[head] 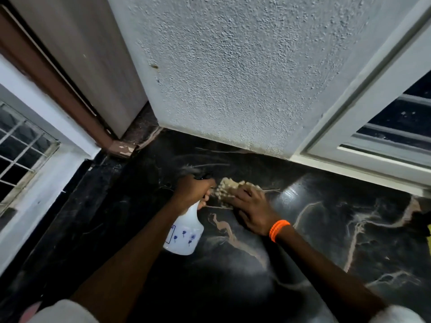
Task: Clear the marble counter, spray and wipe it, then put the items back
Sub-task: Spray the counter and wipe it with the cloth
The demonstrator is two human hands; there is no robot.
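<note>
The black marble counter (314, 241) with pale veins fills the lower half of the view. My left hand (192, 191) grips the black trigger head of a white spray bottle (184, 231) with small blue flower prints, held tilted above the counter. Just to its right, my right hand (250, 208), with an orange band on the wrist, presses a beige nubby cloth (229, 186) flat on the marble. The cloth lies near the back of the counter, a little in front of the wall.
A rough white wall (221, 78) rises behind the counter. A white window frame (363, 141) stands at the right, a barred window (21, 145) at the left. A brown frame (70, 108) meets the counter's back left corner. Something yellow (428, 231) shows at the right edge.
</note>
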